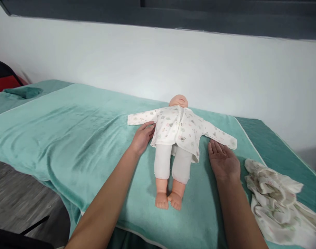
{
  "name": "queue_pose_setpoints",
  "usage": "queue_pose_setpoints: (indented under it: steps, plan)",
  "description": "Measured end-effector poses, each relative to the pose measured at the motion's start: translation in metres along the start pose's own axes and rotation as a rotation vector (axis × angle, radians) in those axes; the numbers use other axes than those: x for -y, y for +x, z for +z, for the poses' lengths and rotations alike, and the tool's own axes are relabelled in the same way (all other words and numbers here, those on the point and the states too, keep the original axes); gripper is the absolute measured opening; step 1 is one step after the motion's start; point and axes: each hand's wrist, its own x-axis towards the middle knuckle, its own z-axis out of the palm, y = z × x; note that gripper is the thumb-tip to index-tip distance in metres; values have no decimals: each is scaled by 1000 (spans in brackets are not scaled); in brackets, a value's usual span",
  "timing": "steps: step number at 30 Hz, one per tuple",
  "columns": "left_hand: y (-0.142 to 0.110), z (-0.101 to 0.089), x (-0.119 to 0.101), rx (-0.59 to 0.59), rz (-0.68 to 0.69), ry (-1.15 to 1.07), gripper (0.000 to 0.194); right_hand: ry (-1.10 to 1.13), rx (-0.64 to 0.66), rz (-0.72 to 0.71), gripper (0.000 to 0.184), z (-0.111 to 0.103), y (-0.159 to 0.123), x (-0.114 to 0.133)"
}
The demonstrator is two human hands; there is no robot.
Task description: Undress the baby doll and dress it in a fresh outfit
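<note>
A baby doll [173, 152] lies on its back on a teal blanket [77, 138], arms spread, head toward the wall. It wears a white printed jacket [181, 128] and white trousers, feet bare. My left hand [142, 137] rests beside the doll's right side, fingers bent at the edge of the jacket near its sleeve. Flat on the blanket lies my right hand [223, 160], palm up and fingers stretched, just below the doll's other sleeve. Neither hand holds anything.
A crumpled printed cloth [279, 204] lies at the right on the darker teal bed cover [282, 148]. A white wall runs behind. A folded teal cloth [24, 92] and a red-and-black chair [3, 77] are at far left. Grey floor shows at lower left.
</note>
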Motion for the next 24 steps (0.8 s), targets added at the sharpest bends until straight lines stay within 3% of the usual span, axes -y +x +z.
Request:
queue_pose_setpoints:
  steps: [13,24]
  plan:
    - [0,-2,10,-16,138,380,28,-12,5,-10,26,3,-4,-1]
    - [-5,0,9,-46,152,359,25,-28,-4,-20,29,3,-3,-3]
